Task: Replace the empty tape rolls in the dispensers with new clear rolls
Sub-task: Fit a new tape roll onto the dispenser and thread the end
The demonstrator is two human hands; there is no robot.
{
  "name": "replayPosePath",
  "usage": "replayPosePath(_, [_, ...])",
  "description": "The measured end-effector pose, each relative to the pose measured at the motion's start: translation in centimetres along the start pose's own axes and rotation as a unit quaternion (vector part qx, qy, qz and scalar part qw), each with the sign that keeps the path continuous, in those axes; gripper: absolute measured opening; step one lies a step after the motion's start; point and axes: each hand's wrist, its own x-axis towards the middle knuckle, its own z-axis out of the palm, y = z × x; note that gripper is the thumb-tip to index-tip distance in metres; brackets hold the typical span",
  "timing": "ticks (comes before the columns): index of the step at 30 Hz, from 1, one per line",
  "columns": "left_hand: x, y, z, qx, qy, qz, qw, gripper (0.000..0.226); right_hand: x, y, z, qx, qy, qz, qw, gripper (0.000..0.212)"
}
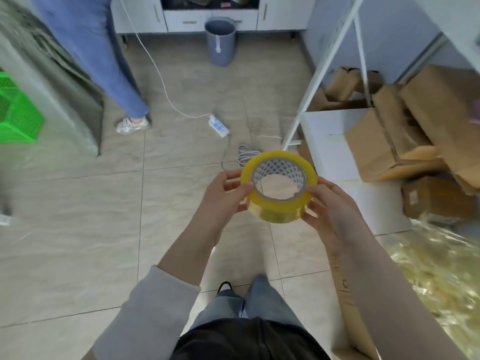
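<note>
**A tape roll held in both hands above the floor**

The tiled floor [78,216] fills most of the view and lies below the tape roll [278,211]. To the right of the roll, brown cardboard boxes [428,131] are stacked under a white rack [319,81]. Far to the left of the roll and beyond it, a second person [114,74] in blue jeans stands. A green basket [18,113] is at the left edge, well apart from the roll. A grey bin [220,42] stands far beyond the roll. A white power strip [218,125] and a coiled cable [246,154] lie on the floor just beyond it.

The roll is yellowish and clear, with a patterned core, and is tilted toward the camera. The left hand [220,196] grips its left side and the right hand [330,203] grips its right side. The fingers [233,185] of both are curled round its rim.
</note>
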Motion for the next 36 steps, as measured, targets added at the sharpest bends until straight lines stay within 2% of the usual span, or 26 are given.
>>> replayPosePath(7, [7.3,1.9,-0.1,-0.018,0.027,-0.039,0.999,0.030,8.1,-2.8,2.8,-0.027,0.001,0.040,0.999,0.034])
replayPosePath(20, [20.7,10.1,4.4,-0.025,0.049,-0.026,0.998,0.035,21.4,-13.2,4.2,-0.036,-0.059,0.036,0.997,0.030])
replayPosePath(25, [26.4,13.6,4.6,0.005,0.036,-0.017,0.999,0.040,25.9,-16.6,5.5,-0.019,-0.051,0.033,0.998,0.031])
replayPosePath(28, [30.7,17.0,5.0,0.051,0.019,0.021,0.998,0.040,28.6,-19.5,6.3,-0.033,-0.033,0.006,0.999,0.032])
replayPosePath(32, [36.5,23.6,6.5,0.099,-0.023,0.132,0.986,0.033,31.5,-24.8,7.6,-0.093,-0.005,-0.065,0.994,0.036])
replayPosePath(36, [41.0,30.9,10.1,0.171,-0.178,0.231,0.941,0.031,32.3,-31.0,7.7,-0.207,0.006,-0.149,0.967,0.035])
